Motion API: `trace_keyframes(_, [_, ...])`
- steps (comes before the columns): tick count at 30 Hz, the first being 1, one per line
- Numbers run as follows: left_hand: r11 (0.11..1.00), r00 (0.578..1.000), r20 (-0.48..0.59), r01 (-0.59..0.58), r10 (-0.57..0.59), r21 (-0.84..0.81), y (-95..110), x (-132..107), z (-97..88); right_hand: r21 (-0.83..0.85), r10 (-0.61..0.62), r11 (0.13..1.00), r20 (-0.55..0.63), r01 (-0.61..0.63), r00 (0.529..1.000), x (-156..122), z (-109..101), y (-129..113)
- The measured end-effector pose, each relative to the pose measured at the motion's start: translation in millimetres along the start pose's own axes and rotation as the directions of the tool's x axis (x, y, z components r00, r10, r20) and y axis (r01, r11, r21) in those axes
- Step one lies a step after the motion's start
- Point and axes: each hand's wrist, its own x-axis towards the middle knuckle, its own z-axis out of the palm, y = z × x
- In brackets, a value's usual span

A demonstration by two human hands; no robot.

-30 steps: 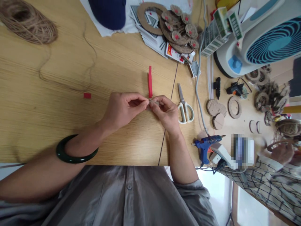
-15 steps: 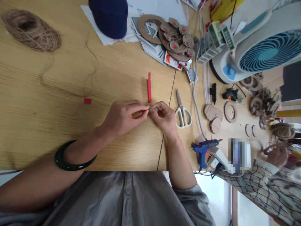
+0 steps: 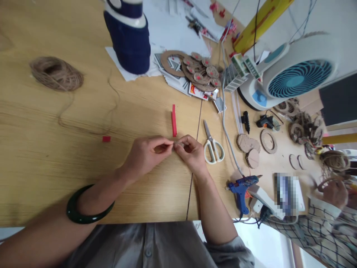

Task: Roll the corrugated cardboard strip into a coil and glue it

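Observation:
My left hand (image 3: 144, 153) and my right hand (image 3: 193, 154) meet above the wooden table, fingertips touching. Between them they pinch a small brownish piece (image 3: 178, 143), mostly covered by the fingers, so its kind is unclear. Just beyond the fingertips lies a narrow red strip (image 3: 174, 121). Scissors (image 3: 210, 138) with pale handles rest right of my right hand, blades pointing away. A small red scrap (image 3: 106, 139) lies left of my left hand, at the end of loose twine trailing from a twine coil (image 3: 65, 80).
Behind the hands stand a dark blue jug (image 3: 129, 44) and cardboard rings with small rosettes (image 3: 200, 74). Rightward are a grey cable (image 3: 225, 128), a blue glue gun (image 3: 241, 188), cardboard discs (image 3: 253, 158) and a fan (image 3: 295, 74). Another person's hand (image 3: 334, 191) works at far right.
The whole view has tilted upward, so the table's things sit lower and more of the jug shows. Both hands keep the same pinch on the small piece.

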Motion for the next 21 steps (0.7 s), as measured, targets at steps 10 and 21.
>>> trace_keyframes(10, [0.989, 0.994, -0.002, 0.108, -0.108, -0.102, -2, 3, 3.3, 0.017, -0.043, 0.999, 0.043, 0.043, 0.998, 3, -2, 0])
trace_keyframes(21, [0.880, 0.943, 0.110, 0.333, -0.315, -0.339, -2, 10, 7.9, 0.033, -0.045, 0.998, -0.062, 0.047, 0.997, 7, -1, -2])
